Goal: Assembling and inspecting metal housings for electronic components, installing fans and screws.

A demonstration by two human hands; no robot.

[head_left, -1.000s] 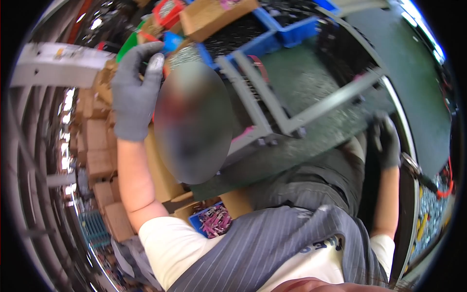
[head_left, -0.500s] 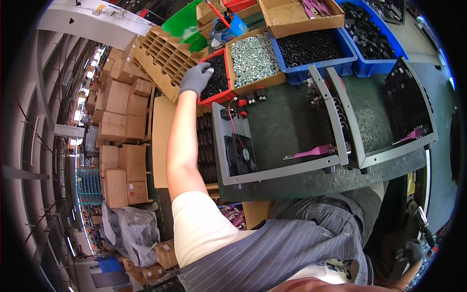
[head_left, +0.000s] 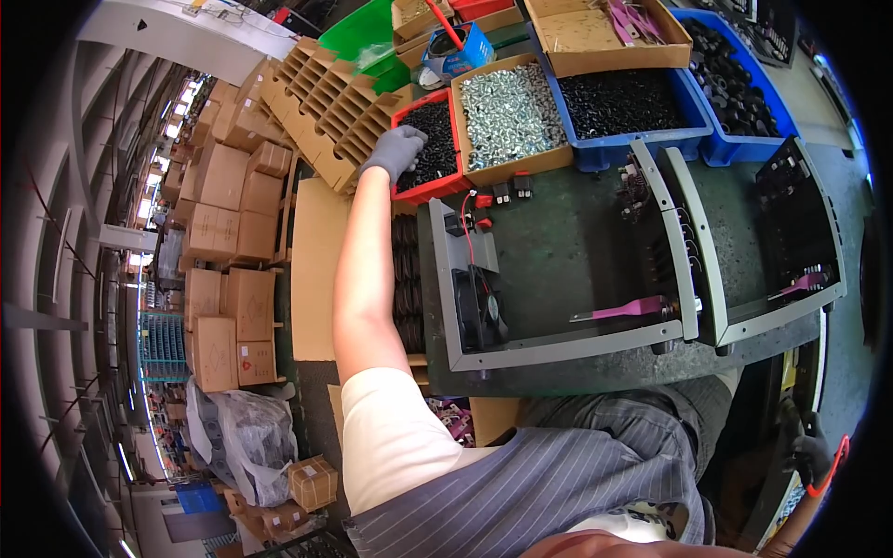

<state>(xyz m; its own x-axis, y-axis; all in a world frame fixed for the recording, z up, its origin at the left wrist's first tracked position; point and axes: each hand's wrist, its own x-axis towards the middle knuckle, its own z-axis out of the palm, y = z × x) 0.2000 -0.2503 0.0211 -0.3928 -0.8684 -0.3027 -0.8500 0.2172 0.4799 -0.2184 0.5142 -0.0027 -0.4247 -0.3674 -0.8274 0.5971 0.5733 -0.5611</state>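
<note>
Fingers curled at the black fasteners (head_left: 439, 158) in the upper-centre red bin (head_left: 435, 191), grasp hidden, the gloved left hand (head_left: 394, 153) could spill some by snagging the rim; the lower-right right hand's (head_left: 807, 453) grip is unclear.

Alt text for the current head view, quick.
A grey-gloved left hand is at a red bin of small black parts, beside a cardboard box of silvery parts. Two grey metal frames stand on the green table. The right hand is at far right, its grip unclear.
</note>
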